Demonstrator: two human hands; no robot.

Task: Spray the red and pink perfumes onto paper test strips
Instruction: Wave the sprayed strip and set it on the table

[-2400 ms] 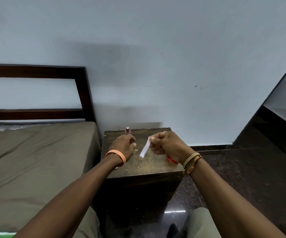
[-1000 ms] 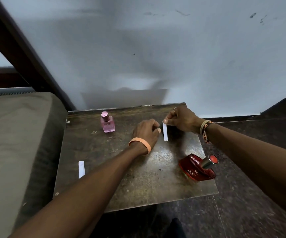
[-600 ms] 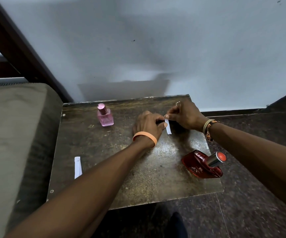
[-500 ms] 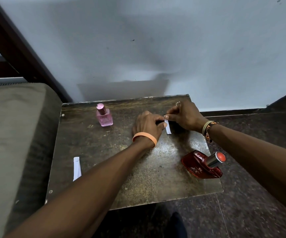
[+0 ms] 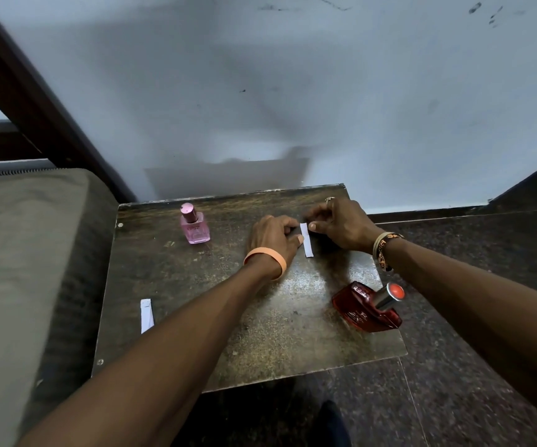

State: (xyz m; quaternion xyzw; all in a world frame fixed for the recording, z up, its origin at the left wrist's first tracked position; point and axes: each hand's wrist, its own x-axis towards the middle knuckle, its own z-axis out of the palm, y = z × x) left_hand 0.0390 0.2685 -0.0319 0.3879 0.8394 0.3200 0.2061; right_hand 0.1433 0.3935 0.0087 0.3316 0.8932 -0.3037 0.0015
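A white paper test strip [image 5: 306,241] lies on the dark side table [image 5: 260,333] near its far edge, pinched at its top between both hands. My left hand [image 5: 273,237], with an orange wristband, touches the strip's left edge. My right hand [image 5: 341,225] holds its upper end from the right. The pink perfume bottle [image 5: 194,225] stands upright at the far left of the table. The red perfume bottle [image 5: 368,306], with a silver and red cap, rests tilted near the right edge. A second paper strip [image 5: 146,316] lies flat near the left edge.
A bed with an olive cover [image 5: 25,253] borders the table on the left, with its dark wooden headboard [image 5: 35,98] behind. A pale wall [image 5: 293,91] stands right behind the table. Dark stone floor [image 5: 486,366] lies to the right and in front.
Both hands have come down from mid-air and set the strip on the table. In the last half second they stay at the strip with hardly any movement.
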